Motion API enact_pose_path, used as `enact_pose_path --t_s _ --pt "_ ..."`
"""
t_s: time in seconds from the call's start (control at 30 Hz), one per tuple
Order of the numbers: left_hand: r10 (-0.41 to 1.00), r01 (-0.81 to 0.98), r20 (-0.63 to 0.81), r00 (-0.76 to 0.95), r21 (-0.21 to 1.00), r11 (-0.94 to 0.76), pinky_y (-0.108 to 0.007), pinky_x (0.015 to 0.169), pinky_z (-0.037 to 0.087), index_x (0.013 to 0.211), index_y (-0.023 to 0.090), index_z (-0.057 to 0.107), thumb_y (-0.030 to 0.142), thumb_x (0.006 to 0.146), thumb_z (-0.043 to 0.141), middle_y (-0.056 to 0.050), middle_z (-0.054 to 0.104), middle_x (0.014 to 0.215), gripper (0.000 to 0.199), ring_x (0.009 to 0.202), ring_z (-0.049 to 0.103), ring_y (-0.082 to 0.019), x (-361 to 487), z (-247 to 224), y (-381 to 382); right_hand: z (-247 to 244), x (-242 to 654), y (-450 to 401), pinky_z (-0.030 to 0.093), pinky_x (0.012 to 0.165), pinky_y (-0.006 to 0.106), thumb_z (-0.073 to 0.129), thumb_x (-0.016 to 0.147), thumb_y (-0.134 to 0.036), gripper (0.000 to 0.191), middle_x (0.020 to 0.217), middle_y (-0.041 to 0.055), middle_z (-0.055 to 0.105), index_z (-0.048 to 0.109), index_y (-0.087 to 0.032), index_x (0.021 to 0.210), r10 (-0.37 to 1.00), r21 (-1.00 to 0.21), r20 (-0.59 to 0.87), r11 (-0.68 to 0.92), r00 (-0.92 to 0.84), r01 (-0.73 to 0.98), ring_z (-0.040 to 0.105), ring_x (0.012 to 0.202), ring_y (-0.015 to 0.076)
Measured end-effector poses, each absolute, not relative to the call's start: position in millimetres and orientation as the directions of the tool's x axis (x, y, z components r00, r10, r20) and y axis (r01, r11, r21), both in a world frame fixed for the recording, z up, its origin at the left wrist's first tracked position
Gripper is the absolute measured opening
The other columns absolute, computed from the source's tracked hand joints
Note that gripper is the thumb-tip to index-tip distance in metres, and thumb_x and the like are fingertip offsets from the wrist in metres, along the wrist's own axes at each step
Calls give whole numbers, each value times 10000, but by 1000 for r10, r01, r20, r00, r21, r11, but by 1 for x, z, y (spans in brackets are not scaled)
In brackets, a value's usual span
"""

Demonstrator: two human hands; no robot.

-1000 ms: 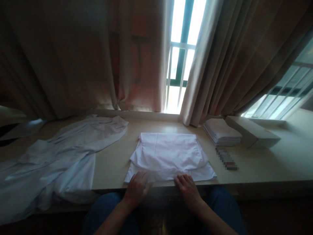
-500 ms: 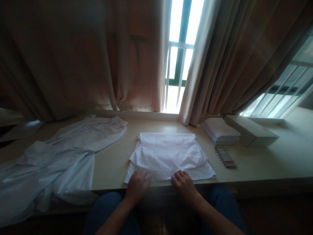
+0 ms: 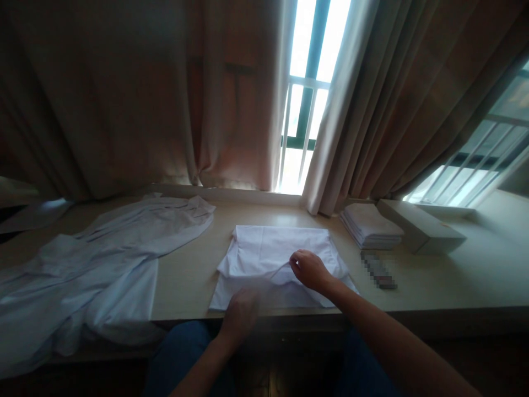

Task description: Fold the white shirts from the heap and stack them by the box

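A white cloth (image 3: pixel 268 242), partly folded, lies on the light wooden table (image 3: pixel 182 286) in front of me. My right hand (image 3: pixel 308 267) pinches the cloth's upper layer near its middle and holds that edge raised in a small peak. My left hand (image 3: pixel 243 309) is at the near edge of the cloth, left of centre; its fingers are smeared by motion, and whether they grip anything cannot be made out.
Loose white garments (image 3: pixel 124 242) spread over the table's left part and hang off its front edge. At the right are a stack of folded white cloths (image 3: pixel 370 223), a pale box (image 3: pixel 421 226) and a blurred-out object (image 3: pixel 378 270). Curtains (image 3: pixel 239 110) hang behind.
My right hand has moved up and away from the near edge, lifting the upper layer of the cloth. My left hand has shifted slightly right and down.
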State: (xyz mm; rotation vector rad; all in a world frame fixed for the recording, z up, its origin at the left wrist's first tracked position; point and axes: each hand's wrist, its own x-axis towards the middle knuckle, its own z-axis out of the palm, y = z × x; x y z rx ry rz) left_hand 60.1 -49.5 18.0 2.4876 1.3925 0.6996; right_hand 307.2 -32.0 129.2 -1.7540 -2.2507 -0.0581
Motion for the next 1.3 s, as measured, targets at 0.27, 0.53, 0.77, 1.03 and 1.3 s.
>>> enact_pose_path --t_s 0.27,0.53,0.77,1.03,1.3 --pt "867 781 227 444 377 -498 -328 861 384 1068 215 614 274 873 481 -86 652 1035 243 996 558 -225 59 32 -54 128 310 -35 407 761 251 476 911 -260 200 888 59 672 661 -185 893 958 -250 190 260 -216 933 599 828 161" --pt "980 786 2 201 596 -163 -251 699 390 1109 212 583 408 848 524 -59 682 908 331 851 635 -192 85 27 -29 90 335 -95 355 1002 410 727 728 -356 678 1327 107 512 470 -246 1346 918 -174 151 390 -367 904 454 1194 281" --pt "987 653 86 137 742 -155 -306 769 431 1213 250 557 568 889 396 -91 696 1009 481 948 654 -242 92 28 -31 71 332 -105 340 1011 446 708 761 -355 745 1378 136 466 379 -223 1416 920 -57 221 345 -325 937 440 1204 303" --pt "990 607 40 138 786 -116 -324 833 432 1080 209 577 553 877 427 -113 687 1053 426 1036 631 -256 100 35 -21 53 280 -65 413 835 358 510 902 -219 350 1053 134 643 530 -156 1246 945 27 201 260 -260 965 585 951 239" --pt "983 640 69 170 751 -163 -316 808 447 1293 220 428 332 830 531 -98 666 1089 488 982 644 -229 95 23 -22 122 299 -13 402 732 257 435 951 -264 215 949 85 699 624 -200 1029 986 -103 47 164 -160 981 645 886 189"
